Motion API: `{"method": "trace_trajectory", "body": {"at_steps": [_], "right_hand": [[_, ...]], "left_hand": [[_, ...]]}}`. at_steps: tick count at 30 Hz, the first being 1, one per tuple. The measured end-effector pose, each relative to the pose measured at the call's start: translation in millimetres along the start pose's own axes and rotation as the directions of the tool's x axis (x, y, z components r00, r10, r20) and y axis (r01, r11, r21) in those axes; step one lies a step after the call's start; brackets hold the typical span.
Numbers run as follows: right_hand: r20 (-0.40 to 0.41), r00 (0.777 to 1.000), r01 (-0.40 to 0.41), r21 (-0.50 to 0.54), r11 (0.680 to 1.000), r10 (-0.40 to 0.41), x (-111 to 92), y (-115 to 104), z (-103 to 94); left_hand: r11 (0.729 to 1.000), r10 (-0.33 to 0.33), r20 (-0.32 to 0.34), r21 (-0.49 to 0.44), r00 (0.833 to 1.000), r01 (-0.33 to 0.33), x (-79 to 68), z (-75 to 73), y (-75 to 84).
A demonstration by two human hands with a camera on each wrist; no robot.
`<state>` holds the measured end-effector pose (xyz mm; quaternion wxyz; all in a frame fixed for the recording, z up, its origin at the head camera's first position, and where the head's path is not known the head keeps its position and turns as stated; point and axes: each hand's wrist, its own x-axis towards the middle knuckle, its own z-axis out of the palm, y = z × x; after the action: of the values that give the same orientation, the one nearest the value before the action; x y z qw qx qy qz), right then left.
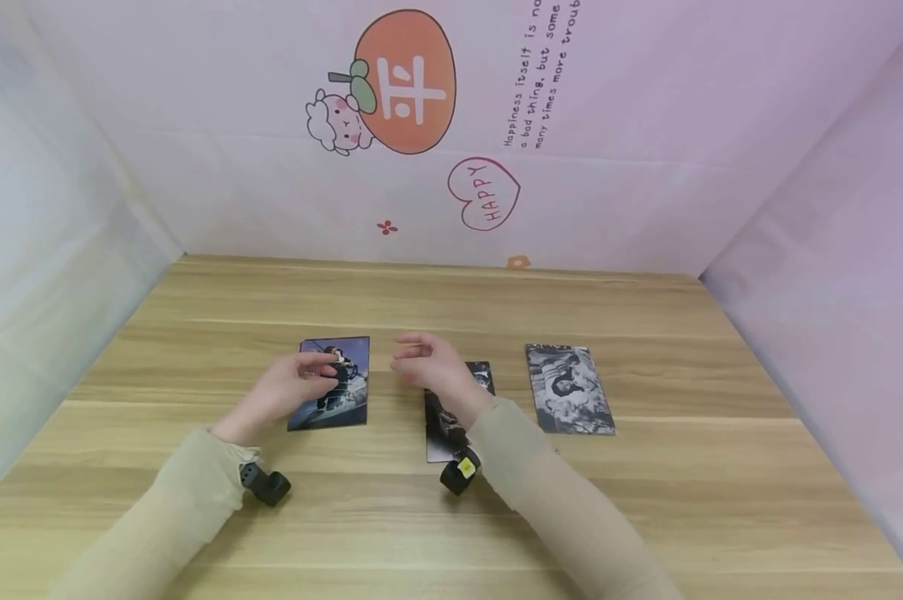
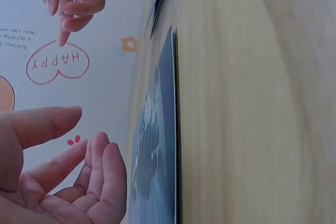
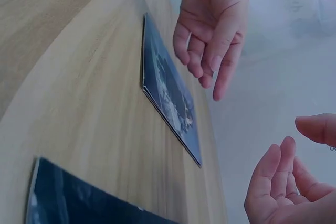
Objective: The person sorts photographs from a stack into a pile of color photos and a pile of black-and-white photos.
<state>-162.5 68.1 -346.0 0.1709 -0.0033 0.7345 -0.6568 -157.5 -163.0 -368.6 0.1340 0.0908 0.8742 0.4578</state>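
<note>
My left hand hovers over the left photo card, a bluish picture with a dark figure. Its fingers are relaxed and hold nothing; in the left wrist view the card lies flat beside the hand, apart from it. My right hand is raised at the upper left of the middle photo card, a dark picture partly covered by that hand and wrist. Between thumb and fingers of the right hand there is nothing. Doubled edges show on the left card in the right wrist view.
A third photo card, black and white, lies on the wooden table at the right. White printed cloth hangs behind the table and along both sides. Each wrist wears a small black camera.
</note>
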Motion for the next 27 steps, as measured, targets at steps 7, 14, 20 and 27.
{"method": "trace_trajectory", "body": {"at_steps": [7,14,20,27], "right_hand": [[0.020,0.999,0.047,-0.001,0.999,-0.047,-14,4,-19.1],[0.005,0.999,0.047,-0.016,0.999,-0.047,-23,19,-34.3],[-0.004,0.999,0.048,-0.049,0.998,-0.048,-30,28,-52.3],[-0.010,1.000,0.013,-0.059,0.998,-0.014,-35,38,-69.9]], "left_hand": [[0.996,-0.020,0.030,-0.087,0.999,0.022,0.2,14.9,11.5],[0.987,0.004,0.053,-0.163,0.999,0.005,3.5,32.6,18.4],[0.986,0.016,0.063,-0.167,0.998,-0.006,8.9,45.5,20.4],[0.977,0.035,0.096,-0.213,0.995,-0.014,7.5,55.1,23.6]]}}
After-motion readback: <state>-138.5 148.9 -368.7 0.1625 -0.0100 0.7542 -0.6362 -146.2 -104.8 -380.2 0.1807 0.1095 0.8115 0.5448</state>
